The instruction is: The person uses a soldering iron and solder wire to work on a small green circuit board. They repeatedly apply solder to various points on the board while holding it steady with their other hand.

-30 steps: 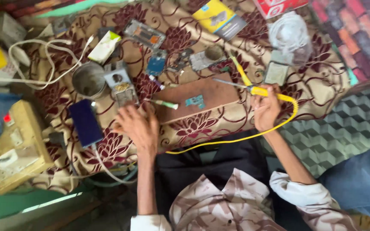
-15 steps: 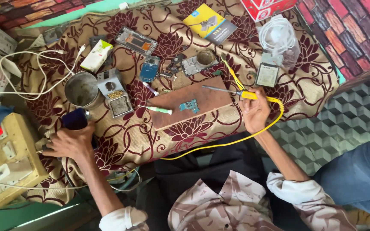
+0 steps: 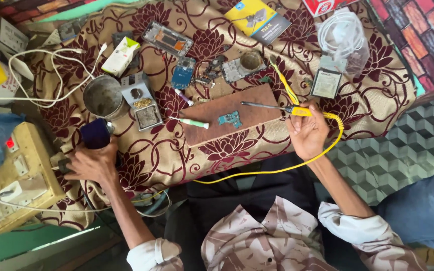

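My right hand (image 3: 307,133) holds a yellow-handled soldering iron (image 3: 272,106) by its handle, tip lying over the right end of a brown wooden board (image 3: 249,113). A yellow cable (image 3: 277,168) runs from the handle around my wrist. On the board rests a small blue-green circuit board (image 3: 230,119); a white and green pen-like tool (image 3: 191,122) lies at the board's left edge. My left hand (image 3: 90,163) is at the table's left edge, fingers on a dark blue block (image 3: 95,134) and a plug next to a yellowish switchboard box (image 3: 18,180).
On the floral cloth (image 3: 377,90) lie a metal cup (image 3: 102,97), a small grey stand with brass wool (image 3: 140,100), phone parts (image 3: 183,75), a white cable (image 3: 41,75), a bagged white cable (image 3: 345,37), a battery (image 3: 326,83) and boxes. Another person's blue-trousered leg (image 3: 428,211) is at right.
My left hand has moved from the middle of the table leftward to the dark blue block by the switchboard box. My right hand keeps the soldering iron in place.
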`<state>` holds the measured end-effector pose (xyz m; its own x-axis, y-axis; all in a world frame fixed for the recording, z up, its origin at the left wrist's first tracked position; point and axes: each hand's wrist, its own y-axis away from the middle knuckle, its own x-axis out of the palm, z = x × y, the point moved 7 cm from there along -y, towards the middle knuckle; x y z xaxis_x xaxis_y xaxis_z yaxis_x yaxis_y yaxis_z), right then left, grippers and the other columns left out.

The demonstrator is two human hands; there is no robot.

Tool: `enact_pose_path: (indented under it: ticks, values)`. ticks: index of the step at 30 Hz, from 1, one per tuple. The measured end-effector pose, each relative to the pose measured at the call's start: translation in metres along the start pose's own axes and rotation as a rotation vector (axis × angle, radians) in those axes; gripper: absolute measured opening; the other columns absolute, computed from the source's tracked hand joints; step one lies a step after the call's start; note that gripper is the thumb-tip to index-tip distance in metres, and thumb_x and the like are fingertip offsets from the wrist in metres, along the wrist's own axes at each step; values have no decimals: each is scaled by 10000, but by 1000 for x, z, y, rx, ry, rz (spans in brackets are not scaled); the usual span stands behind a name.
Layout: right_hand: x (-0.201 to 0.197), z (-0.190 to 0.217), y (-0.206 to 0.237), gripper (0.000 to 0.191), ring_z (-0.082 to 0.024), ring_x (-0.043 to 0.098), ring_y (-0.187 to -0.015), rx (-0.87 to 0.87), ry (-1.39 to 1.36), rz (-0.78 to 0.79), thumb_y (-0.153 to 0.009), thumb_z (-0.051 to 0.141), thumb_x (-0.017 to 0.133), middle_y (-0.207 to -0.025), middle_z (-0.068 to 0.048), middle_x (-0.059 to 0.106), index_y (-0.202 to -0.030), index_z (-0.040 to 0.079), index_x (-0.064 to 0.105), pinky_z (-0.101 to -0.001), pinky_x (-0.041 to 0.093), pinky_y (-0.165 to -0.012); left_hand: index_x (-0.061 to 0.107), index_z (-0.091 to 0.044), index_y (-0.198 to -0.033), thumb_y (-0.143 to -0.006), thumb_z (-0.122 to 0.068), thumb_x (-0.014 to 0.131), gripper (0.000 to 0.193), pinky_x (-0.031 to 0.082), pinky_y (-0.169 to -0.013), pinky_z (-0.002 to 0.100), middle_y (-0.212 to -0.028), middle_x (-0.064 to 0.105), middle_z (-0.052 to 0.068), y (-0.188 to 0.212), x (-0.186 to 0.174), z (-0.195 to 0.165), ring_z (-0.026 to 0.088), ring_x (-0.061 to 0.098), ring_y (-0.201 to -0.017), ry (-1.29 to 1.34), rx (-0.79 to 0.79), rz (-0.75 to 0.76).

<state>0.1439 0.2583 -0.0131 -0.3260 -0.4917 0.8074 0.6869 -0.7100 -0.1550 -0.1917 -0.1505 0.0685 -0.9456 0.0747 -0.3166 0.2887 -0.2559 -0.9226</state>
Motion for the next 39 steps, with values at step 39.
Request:
enact_pose_path:
  ticks: [39]
  values:
    - [98,-43,73,256,-122,525,-652,516,-243,-270,-1047,302,559,-737,-55,620,-993,56,607,-250,403,-580,438,-38,-1365,-668,-994,499,1184,62,-1180,747,-912,472,-23,-24,-14,-4,160,503,-807,-15,155,-152]
